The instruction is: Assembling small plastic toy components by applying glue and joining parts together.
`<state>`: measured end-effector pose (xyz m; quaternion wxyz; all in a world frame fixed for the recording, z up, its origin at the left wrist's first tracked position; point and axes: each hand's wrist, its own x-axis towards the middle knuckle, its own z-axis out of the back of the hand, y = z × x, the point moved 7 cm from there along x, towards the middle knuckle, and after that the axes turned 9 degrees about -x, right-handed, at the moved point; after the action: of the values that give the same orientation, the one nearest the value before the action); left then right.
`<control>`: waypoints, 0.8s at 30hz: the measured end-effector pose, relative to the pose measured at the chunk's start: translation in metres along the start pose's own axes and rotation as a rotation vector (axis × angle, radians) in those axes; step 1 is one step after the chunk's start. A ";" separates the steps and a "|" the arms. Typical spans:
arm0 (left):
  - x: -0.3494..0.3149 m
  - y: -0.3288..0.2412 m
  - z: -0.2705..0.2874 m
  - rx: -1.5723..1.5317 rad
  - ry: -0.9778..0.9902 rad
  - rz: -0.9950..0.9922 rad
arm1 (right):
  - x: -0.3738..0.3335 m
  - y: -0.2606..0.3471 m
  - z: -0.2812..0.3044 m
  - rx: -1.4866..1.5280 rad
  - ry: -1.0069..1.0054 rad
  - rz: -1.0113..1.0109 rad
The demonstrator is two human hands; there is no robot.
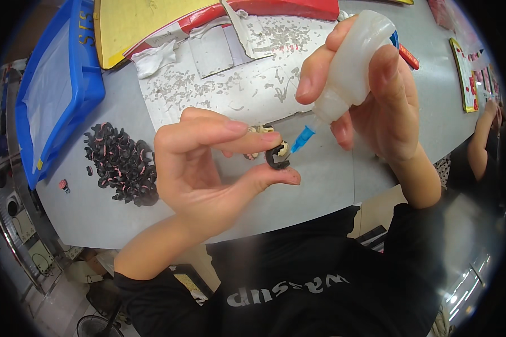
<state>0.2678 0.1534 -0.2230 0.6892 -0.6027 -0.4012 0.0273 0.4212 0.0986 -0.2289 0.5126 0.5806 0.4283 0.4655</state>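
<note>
Two hands at work above the grey table (pixel 320 185).
Left hand (pixel 208 174) pinches a small black ring (pixel 276 158) between thumb and forefinger; right hand (pixel 376 106) grips a squeeze bottle (pixel 351 64), its blue nozzle (pixel 302 139) just beside the ring. Risk: over-squeezing could flood the fingertips (pixel 284 177), likely bonding skin.

The grey counter (pixel 320 185) carries a heap of black clips (pixel 122 164), a blue tray (pixel 67 84) and scrap-strewn white paper (pixel 230 84).

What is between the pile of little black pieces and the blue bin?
Only bare grey table lies between the pile of black pieces and the blue bin, as the head view shows.
</note>
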 end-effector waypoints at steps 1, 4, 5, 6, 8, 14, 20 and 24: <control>0.000 0.000 0.000 -0.005 -0.004 0.003 | 0.000 0.000 0.000 0.000 0.000 0.000; 0.000 0.000 0.000 -0.009 -0.001 0.007 | 0.000 0.000 0.000 -0.009 -0.003 -0.002; 0.000 0.000 0.000 -0.009 0.006 0.007 | -0.001 0.001 0.001 -0.026 -0.002 -0.013; 0.000 0.000 0.000 -0.009 0.006 0.006 | -0.001 0.001 0.001 -0.042 0.000 -0.024; 0.000 0.000 0.000 -0.029 -0.008 0.004 | -0.001 0.001 0.001 -0.032 0.006 0.000; 0.000 0.000 -0.001 -0.034 -0.011 0.000 | -0.001 0.003 0.000 -0.012 0.027 0.044; 0.000 -0.001 -0.001 -0.024 0.009 0.003 | 0.000 0.003 0.000 -0.028 0.027 0.031; 0.000 0.000 -0.002 -0.019 0.012 -0.002 | 0.000 0.004 -0.001 0.001 0.025 0.047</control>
<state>0.2684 0.1518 -0.2230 0.6859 -0.6089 -0.3980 0.0192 0.4205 0.0979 -0.2249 0.4959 0.5851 0.4210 0.4842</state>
